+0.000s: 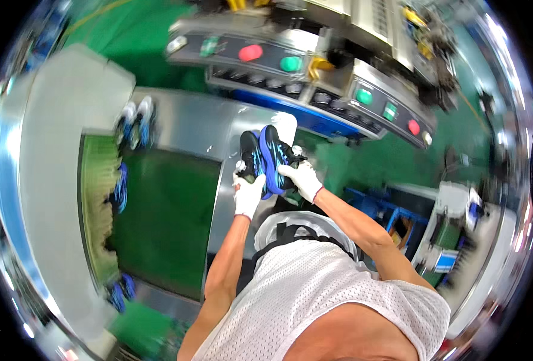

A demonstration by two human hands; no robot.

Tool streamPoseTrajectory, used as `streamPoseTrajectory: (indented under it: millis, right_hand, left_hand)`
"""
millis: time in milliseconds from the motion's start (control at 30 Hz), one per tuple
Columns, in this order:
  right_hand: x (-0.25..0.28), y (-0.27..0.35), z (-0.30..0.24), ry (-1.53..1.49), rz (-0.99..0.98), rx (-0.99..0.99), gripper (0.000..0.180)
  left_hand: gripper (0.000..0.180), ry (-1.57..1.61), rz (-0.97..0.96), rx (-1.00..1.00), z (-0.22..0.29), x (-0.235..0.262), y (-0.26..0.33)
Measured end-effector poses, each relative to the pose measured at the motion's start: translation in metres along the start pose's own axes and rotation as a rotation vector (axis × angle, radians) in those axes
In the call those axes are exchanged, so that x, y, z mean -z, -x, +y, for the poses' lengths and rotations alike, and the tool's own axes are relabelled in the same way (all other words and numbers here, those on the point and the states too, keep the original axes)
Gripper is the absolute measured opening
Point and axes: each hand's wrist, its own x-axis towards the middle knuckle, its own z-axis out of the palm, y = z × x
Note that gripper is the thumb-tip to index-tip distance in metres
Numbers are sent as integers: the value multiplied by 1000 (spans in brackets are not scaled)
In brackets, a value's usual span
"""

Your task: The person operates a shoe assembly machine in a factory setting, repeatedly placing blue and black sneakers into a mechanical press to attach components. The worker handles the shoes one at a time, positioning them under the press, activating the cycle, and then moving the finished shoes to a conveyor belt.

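Two black sneakers with blue-purple soles are held side by side in front of me, toes pointing away. White-gloved, my left hand (249, 194) grips the heel end of the left sneaker (251, 150). My right hand (303, 179), gloved too, is closed around the heel end of the right sneaker (273, 147). The two soles touch or nearly touch. A small whitish round thing (240, 166) shows at the left shoe's opening, and a similar one (297, 150) at the right's. Beneath the shoes lies a metal ledge (233, 129).
Ahead stands a machine with control panels (260, 53) bearing red and green buttons. To my left, a green conveyor belt (164, 210) runs beside the ledge. Another pair of sneakers (137, 123) sits at its far end, with more shoes (121, 292) along the left side. Blue crates (392, 216) stand right.
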Motion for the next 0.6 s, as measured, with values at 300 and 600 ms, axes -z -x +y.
streamPoseTrajectory:
  millis: [300, 600]
  right_hand:
    - [193, 151, 68, -1105, 579, 268, 47]
    - [319, 335, 209, -1207, 1547, 299, 44]
  left_hand:
    - [97, -382, -628, -552, 148, -163, 105]
    - [80, -568, -1247, -946, 221, -364, 305]
